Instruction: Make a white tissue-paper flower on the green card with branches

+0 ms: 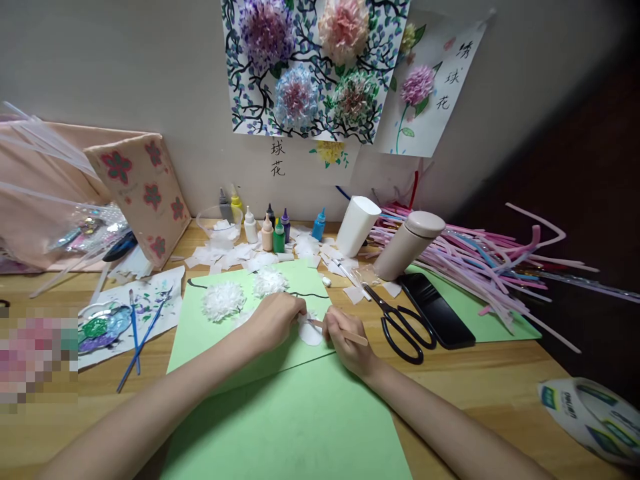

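My left hand (pixel 275 319) rests on a green paper sheet (pixel 210 333), its fingers pinched on a small white tissue piece (pixel 310 332). My right hand (pixel 346 340) is closed around a thin wooden stick (pixel 350 335) whose tip points left into that tissue piece. Two white fluffy tissue flowers (pixel 223 300) are stuck on the green sheet just left of my left hand, beside a black painted line. A second green sheet (pixel 300 427) lies nearer to me under my forearms.
Black scissors (pixel 400 323) and a black phone (pixel 435 310) lie right of my hands. Behind are small paint bottles (pixel 273 230), a white cup (pixel 356 225), a beige flask (pixel 407 243), scattered tissue squares and a heap of pastel straws (pixel 490 260). Brushes and a palette (pixel 100 325) sit left.
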The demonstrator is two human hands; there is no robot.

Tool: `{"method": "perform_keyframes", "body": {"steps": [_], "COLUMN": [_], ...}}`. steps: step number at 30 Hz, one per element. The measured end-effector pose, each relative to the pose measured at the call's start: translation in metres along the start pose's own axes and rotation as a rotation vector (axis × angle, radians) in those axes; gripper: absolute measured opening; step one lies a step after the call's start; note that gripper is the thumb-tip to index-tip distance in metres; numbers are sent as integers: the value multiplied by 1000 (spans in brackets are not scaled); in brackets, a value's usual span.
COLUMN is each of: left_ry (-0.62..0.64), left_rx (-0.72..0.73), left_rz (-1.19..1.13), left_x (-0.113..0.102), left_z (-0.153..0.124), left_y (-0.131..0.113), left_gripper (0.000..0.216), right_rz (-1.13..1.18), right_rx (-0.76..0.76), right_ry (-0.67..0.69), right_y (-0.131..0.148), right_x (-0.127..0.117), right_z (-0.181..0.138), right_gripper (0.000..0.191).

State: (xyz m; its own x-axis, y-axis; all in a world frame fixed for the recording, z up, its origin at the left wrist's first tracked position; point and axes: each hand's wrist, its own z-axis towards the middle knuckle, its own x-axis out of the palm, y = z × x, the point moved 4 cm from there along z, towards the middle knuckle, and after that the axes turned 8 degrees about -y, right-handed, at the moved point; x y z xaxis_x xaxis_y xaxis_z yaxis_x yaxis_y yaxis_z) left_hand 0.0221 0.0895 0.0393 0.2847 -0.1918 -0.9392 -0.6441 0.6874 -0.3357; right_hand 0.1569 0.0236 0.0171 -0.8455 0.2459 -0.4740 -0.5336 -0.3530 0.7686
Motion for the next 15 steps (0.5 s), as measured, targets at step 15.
{"method": "perform_keyframes", "body": {"steps": [15], "left_ry": [-18], "left_rx": [48], "left_rz": [40], "left_x": [2], "left_z": [-1], "left_y": [-1], "left_gripper": [26], "right_rz": [-8], "right_rx": [-67], "right_ry": [-172], "right_y": [0], "right_x": [-13], "right_z": [-5], "right_gripper": [36]}}
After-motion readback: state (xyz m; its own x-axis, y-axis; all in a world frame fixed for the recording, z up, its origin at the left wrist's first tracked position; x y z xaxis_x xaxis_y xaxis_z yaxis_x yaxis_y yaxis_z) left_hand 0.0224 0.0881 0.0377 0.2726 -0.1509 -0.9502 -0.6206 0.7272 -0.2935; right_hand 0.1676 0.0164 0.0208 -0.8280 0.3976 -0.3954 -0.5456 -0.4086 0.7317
